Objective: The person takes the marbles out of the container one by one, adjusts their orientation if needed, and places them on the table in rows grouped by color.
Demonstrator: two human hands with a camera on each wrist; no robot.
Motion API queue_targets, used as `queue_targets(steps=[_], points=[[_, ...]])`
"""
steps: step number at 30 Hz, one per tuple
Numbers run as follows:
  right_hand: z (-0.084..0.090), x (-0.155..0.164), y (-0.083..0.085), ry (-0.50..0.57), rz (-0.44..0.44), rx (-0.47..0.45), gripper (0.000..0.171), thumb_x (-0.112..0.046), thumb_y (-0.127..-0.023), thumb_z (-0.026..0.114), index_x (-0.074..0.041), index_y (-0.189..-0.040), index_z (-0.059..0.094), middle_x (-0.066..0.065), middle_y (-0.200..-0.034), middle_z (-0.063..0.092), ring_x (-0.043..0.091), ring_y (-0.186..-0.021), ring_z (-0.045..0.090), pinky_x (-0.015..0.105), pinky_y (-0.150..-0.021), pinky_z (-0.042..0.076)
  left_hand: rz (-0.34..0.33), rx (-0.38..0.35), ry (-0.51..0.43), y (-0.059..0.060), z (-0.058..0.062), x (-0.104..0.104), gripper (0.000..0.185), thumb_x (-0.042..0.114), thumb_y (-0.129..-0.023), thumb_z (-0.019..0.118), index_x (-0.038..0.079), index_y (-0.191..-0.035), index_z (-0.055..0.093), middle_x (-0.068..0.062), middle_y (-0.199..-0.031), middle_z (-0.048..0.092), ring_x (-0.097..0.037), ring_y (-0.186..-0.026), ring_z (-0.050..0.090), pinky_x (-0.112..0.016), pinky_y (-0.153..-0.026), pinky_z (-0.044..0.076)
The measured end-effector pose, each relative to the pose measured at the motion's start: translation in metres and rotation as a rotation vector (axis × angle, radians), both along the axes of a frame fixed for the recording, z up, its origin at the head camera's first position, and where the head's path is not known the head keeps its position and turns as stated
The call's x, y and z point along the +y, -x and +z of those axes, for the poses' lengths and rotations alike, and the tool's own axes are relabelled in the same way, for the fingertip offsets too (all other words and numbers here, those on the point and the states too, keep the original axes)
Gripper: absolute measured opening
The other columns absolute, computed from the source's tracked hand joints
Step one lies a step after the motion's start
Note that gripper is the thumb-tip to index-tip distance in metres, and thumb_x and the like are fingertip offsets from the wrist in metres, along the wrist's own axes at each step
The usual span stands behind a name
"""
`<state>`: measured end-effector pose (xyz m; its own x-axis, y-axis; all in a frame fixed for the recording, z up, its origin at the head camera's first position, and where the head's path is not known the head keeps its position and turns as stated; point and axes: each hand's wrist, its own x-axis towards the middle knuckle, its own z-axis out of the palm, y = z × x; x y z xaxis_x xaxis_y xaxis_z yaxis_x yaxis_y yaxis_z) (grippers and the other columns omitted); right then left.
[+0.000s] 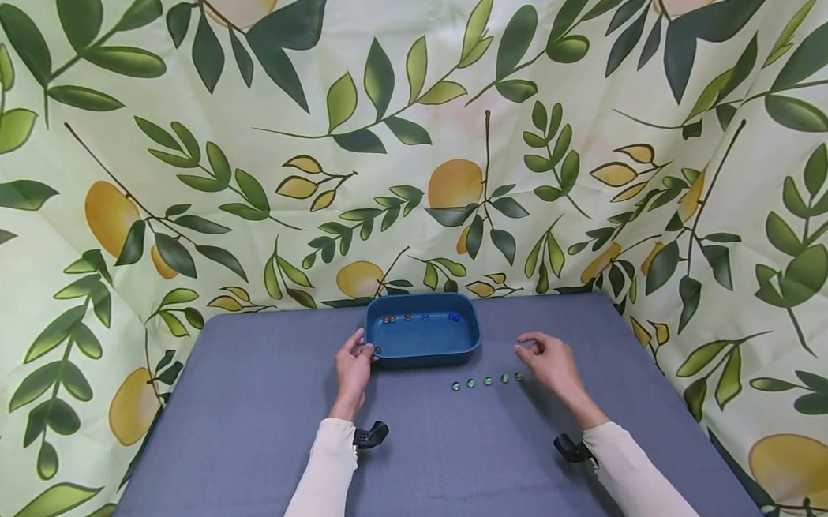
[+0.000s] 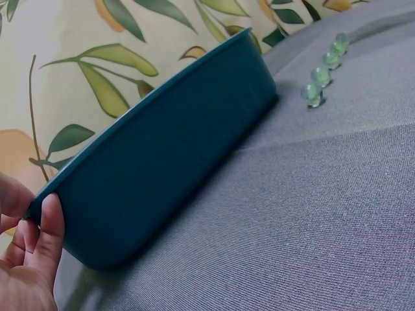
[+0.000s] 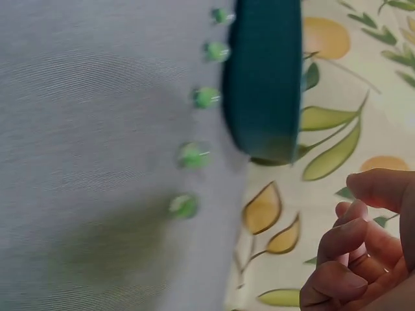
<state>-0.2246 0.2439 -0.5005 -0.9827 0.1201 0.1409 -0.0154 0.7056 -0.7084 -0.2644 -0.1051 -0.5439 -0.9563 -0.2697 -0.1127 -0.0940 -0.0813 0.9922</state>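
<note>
A blue plastic tub (image 1: 423,361) stands near the back of the table. My left hand (image 1: 354,371) pinches its rim at the left front corner, thumb and fingers on either side in the left wrist view. Inside lie several marbles: brownish-orange marbles (image 1: 408,317) and blue marbles (image 1: 454,317). One dark marble (image 1: 378,350) sits in the corner by my left thumb. Several green glass marbles (image 1: 489,380) form a row in front of the tub. Beyond the row's right end, my right hand (image 1: 552,363) hovers with bent fingers; nothing shows between them in the right wrist view.
Grey cloth covers the table (image 1: 426,463). A leaf-and-fruit patterned curtain (image 1: 394,173) rises behind the tub and along both sides. Each wrist carries a black camera mount (image 1: 371,435).
</note>
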Motion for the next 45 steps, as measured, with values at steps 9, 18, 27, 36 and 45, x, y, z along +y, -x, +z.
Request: queue_targets(steps=[9,18,27,36,45], points=[[0.024,-0.024,0.015,0.024,0.06,0.085,0.023,-0.025,-0.09,0.069,-0.01,-0.107,0.072,0.002,-0.069,0.056,0.013,-0.054,0.044,0.025,-0.049,0.034,0.005,0.01,-0.004,0.001,0.0,0.0,0.047,0.0,-0.097,0.052,0.002,-0.143,0.048,-0.02,-0.125,0.047,-0.015,-0.093,0.054,-0.034,-0.084,0.058],[0.038,-0.051,0.03,0.088,0.13,0.122,0.021,-0.025,-0.091,0.069,-0.011,-0.107,0.071,0.005,-0.071,0.057,0.015,-0.056,0.045,0.025,-0.049,0.034,0.013,0.032,-0.035,0.001,0.0,0.0,0.047,-0.002,-0.094,0.053,-0.002,-0.141,0.05,-0.016,-0.118,0.047,-0.007,-0.085,0.054,-0.02,-0.07,0.055],[0.045,-0.079,0.048,0.14,0.191,0.136,0.029,-0.026,-0.091,0.07,-0.006,-0.111,0.071,0.003,-0.069,0.057,0.016,-0.056,0.047,0.026,-0.051,0.036,0.021,0.033,-0.038,0.001,0.0,0.0,0.046,-0.003,-0.094,0.053,-0.001,-0.14,0.051,-0.017,-0.119,0.048,-0.013,-0.087,0.055,-0.023,-0.073,0.056],[0.036,-0.107,0.074,0.176,0.205,0.073,0.026,-0.026,-0.09,0.071,-0.011,-0.111,0.071,0.005,-0.07,0.06,0.017,-0.054,0.047,0.028,-0.053,0.038,0.02,0.039,-0.032,0.002,0.0,0.0,0.046,-0.003,-0.094,0.053,-0.002,-0.14,0.05,-0.019,-0.121,0.048,-0.006,-0.082,0.053,-0.019,-0.069,0.055],[0.02,-0.134,0.099,0.161,0.239,-0.031,0.029,-0.023,-0.09,0.071,-0.008,-0.115,0.07,0.002,-0.069,0.057,0.017,-0.057,0.049,0.028,-0.054,0.039,0.013,0.036,-0.019,0.001,-0.003,0.0,0.046,-0.002,-0.095,0.053,-0.002,-0.141,0.05,-0.021,-0.124,0.048,-0.01,-0.086,0.054,-0.021,-0.072,0.056]])
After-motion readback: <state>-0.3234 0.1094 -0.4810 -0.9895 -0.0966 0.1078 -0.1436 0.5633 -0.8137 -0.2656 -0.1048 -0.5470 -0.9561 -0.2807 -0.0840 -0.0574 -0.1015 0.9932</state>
